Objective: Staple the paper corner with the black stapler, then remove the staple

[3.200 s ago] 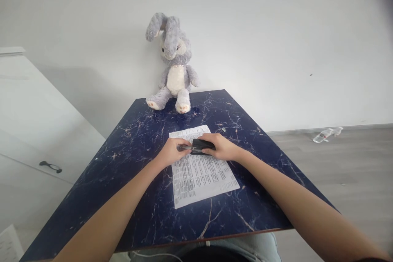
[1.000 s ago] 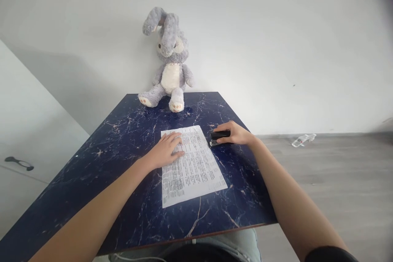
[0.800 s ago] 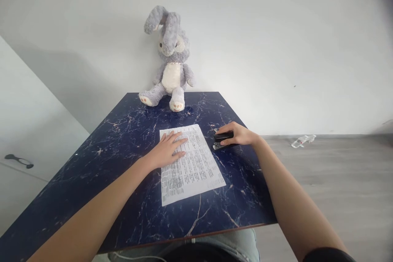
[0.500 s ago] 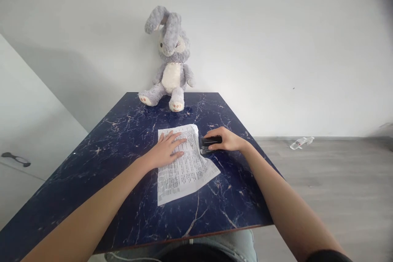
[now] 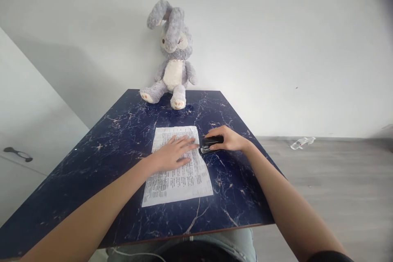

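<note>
A printed sheet of paper (image 5: pixel 176 174) lies on the dark blue marbled table (image 5: pixel 123 131). My left hand (image 5: pixel 173 156) rests flat on the sheet with its fingers spread. At the sheet's right edge my right hand (image 5: pixel 229 139) is closed over a black stapler (image 5: pixel 210 144), whose front end touches the paper's edge.
A grey plush rabbit (image 5: pixel 172 59) sits at the table's far edge against the white wall. A white cabinet with a dark handle (image 5: pixel 16 153) stands to the left. A plastic bottle (image 5: pixel 301 142) lies on the grey floor at the right.
My right hand took the stapler off the sheet to the right, then brought it back to the paper's right edge. My left hand flattened on the sheet, which turned slightly.
</note>
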The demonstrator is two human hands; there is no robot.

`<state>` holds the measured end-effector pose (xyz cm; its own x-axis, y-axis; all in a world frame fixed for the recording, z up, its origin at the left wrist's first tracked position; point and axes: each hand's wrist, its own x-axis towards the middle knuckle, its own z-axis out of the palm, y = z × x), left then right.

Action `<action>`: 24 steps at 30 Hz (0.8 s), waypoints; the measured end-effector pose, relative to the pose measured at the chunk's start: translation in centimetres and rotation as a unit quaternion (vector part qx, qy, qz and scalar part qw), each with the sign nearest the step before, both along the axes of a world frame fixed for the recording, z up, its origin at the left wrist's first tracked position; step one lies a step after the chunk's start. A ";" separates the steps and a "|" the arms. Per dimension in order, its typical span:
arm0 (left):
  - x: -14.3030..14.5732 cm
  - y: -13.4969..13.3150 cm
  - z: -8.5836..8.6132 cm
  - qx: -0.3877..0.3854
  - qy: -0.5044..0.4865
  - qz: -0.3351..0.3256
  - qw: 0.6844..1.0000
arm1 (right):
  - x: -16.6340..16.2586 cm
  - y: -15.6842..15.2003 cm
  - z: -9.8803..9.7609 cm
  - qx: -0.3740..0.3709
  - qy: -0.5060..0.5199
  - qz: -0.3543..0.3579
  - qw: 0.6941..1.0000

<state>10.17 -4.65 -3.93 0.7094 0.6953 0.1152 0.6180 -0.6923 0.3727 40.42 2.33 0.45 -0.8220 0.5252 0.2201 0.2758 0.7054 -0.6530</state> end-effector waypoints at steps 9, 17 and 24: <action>-0.9 1.5 -0.9 0.028 -0.166 0.161 0.972 | -5.1 -3.4 -0.3 0.018 0.050 -0.112 0.992; -2.9 3.3 -0.9 0.122 -0.270 0.282 0.912 | -6.7 -6.8 -1.6 0.024 -0.001 -0.115 0.993; -2.4 3.7 -2.1 0.096 -0.294 0.285 0.907 | 2.7 -10.2 -1.4 -0.019 -0.027 -0.159 0.987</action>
